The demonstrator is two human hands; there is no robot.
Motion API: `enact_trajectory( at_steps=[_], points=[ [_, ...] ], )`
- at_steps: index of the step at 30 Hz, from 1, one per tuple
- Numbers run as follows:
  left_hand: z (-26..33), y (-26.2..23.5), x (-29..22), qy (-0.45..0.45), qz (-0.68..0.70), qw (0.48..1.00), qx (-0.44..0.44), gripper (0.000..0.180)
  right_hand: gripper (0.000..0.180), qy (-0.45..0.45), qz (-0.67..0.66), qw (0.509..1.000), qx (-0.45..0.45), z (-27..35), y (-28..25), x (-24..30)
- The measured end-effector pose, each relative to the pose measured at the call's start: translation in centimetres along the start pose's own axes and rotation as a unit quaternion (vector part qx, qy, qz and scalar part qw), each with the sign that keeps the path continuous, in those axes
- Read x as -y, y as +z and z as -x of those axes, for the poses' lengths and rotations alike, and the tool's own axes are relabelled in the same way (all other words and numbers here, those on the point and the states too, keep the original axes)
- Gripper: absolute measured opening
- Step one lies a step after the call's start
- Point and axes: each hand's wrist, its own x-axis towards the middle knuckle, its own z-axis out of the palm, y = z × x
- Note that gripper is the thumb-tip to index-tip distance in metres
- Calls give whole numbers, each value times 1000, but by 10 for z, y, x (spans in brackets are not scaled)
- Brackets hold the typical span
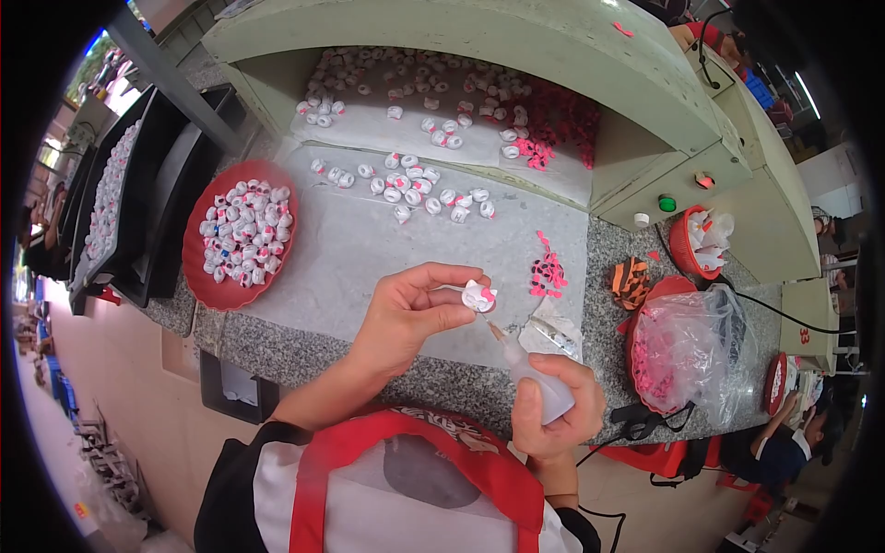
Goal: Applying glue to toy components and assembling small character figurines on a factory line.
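Observation:
My left hand (410, 311) pinches a small white piece with a pink spot (478, 296) between thumb and fingers, above the front of the grey mat (350, 258). My right hand (556, 405) grips a small clear squeeze bottle (539, 382). The bottle's thin nozzle (496, 329) points up at the underside of the white piece and nearly touches it. A little heap of pink bits (548, 274) lies on the mat just right of the piece.
A red dish (198, 267) of white pieces sits left. More white pieces (419, 189) and pink parts (553, 120) lie under the pale green machine hood (572, 55). A red bowl with a plastic bag (691, 355) of pink bits stands right. Black trays (138, 194) are far left.

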Motion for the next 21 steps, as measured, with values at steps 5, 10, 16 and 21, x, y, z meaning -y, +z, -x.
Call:
enact_trajectory(
  at_steps=[5,10,16,21],
  points=[
    [0,0,0,-4,-5,1000,0,34,22,49,-6,998,-26,4,4,1],
    [-4,-6,4,4,-1,1000,-4,34,23,186,-70,975,-101,11,-4,-15],
    [-9,-8,24,-49,-38,998,-6,33,26,461,-209,855,-117,44,6,-118],
    [-7,-20,29,-38,-36,997,-48,32,33,291,330,890,121,18,29,-133]
  ],
)
